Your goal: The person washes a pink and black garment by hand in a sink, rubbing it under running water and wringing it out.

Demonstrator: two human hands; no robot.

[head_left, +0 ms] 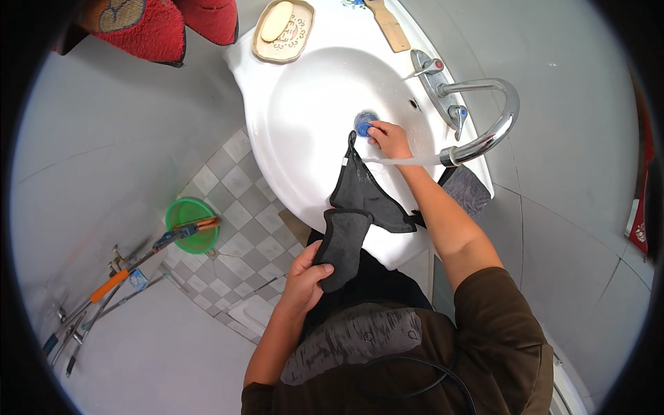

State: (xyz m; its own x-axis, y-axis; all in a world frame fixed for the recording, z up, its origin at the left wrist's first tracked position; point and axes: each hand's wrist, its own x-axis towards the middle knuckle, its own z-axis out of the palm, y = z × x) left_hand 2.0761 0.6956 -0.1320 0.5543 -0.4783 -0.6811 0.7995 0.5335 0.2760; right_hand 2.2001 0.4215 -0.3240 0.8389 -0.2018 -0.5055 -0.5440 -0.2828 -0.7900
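Note:
My left hand (pixel 303 278) grips the near end of a dark grey cloth piece with black edging (pixel 345 238), thumb on top, in front of the basin. More of the same grey cloth (pixel 364 185) lies over the basin's near rim and reaches down toward the drain. My right hand (pixel 391 140) is inside the basin, fingers pinched on a blue drain plug (pixel 363 129) at the drain hole. A thin stream of water (pixel 408 161) runs from the spout past my right wrist onto the cloth.
A chrome faucet (pixel 512 104) arches over the right side of the white sink (pixel 266 131). A soap dish (pixel 304 34) with soap (pixel 277 22) and a wooden-handled brush (pixel 391 28) sit on its far rim. Another grey cloth piece (pixel 467 190) lies at right. A green basin (pixel 181 207) stands on the floor.

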